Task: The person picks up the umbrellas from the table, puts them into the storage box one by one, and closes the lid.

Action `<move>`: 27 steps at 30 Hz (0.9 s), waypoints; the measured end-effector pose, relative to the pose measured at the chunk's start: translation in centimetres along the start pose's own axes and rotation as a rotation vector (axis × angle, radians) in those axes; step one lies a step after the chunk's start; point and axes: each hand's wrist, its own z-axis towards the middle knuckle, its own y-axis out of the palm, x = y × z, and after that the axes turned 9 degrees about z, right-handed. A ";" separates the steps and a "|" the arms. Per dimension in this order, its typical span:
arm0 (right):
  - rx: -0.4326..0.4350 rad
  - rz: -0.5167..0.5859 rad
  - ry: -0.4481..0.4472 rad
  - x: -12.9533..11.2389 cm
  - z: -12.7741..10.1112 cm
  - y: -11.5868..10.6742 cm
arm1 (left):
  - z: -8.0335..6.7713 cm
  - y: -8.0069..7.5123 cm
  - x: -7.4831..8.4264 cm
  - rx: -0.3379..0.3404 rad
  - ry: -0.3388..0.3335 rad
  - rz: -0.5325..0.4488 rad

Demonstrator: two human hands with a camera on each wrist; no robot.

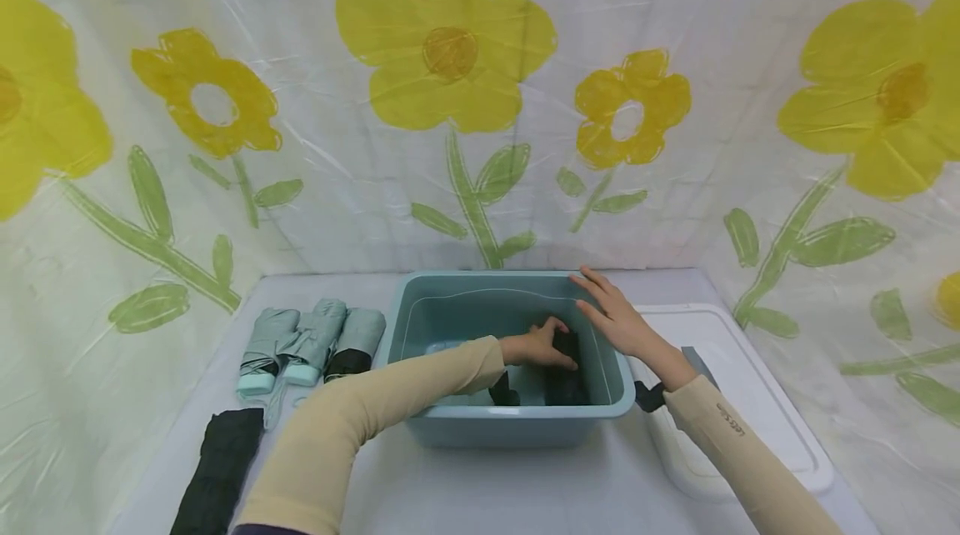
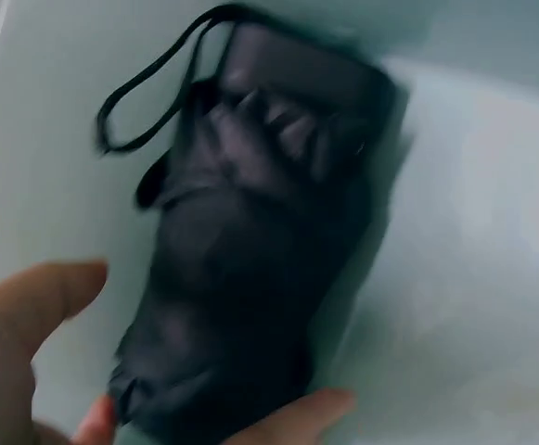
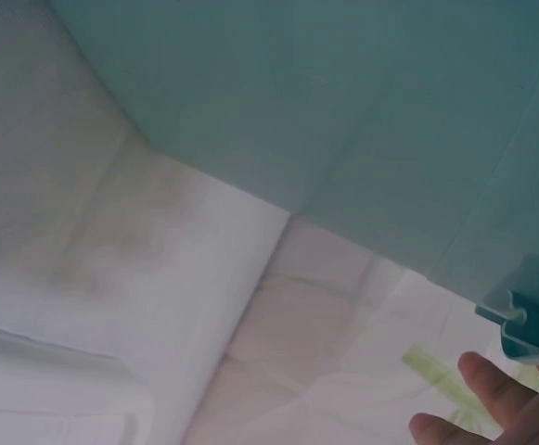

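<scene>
A black folded umbrella (image 2: 241, 250) with a thin wrist loop lies along the right side inside a blue-green plastic bin (image 1: 517, 427). My left hand (image 1: 542, 347) reaches into the bin at the umbrella's far end. In the left wrist view, its fingertips meet that end while the thumb stands apart from the cloth. My right hand (image 1: 617, 320) is at the bin's right rim with its fingers extended. The right wrist view shows its fingers (image 3: 496, 389) close to the turned-down rim, beside the bin's outer wall.
Several rolled grey-blue folded umbrellas (image 1: 315, 339) lie left of the bin. Nearer me is a long black fabric bundle (image 1: 219, 468). A white lid (image 1: 750, 402) lies flat at the right, under my right forearm. A flowered curtain (image 1: 450, 185) hangs behind the table.
</scene>
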 end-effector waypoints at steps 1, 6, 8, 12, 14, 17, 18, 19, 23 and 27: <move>-0.001 0.000 0.000 0.0 0.0 0.0 | -0.2 -0.4 0.2 -0.037 -0.002 0.029; -0.004 -0.002 0.001 0.0 0.0 0.1 | -1.0 -1.8 0.8 -0.167 -0.019 0.125; -0.005 -0.002 0.001 0.0 0.0 0.1 | -1.3 -2.4 0.9 -0.199 -0.019 0.131; -0.008 0.005 0.004 0.0 0.1 0.1 | -1.9 -3.7 1.1 -0.233 0.009 0.153; -0.007 0.010 0.009 0.0 0.0 0.1 | -2.2 -4.4 1.2 -0.244 0.026 0.164; -0.003 0.012 0.017 0.0 0.0 0.0 | -2.7 -5.3 1.3 -0.245 0.044 0.189; -0.001 0.012 0.020 0.0 0.0 0.0 | -2.9 -5.6 1.4 -0.242 0.048 0.202; -0.002 0.012 0.022 0.0 0.0 -0.1 | -3.0 -5.8 1.4 -0.237 0.055 0.215; -0.008 0.017 0.025 -0.1 0.0 -0.1 | -3.6 -6.8 1.4 -0.220 0.086 0.275; -0.015 0.024 0.024 -0.1 -0.1 -0.1 | -4.3 -7.7 1.2 -0.194 0.165 0.351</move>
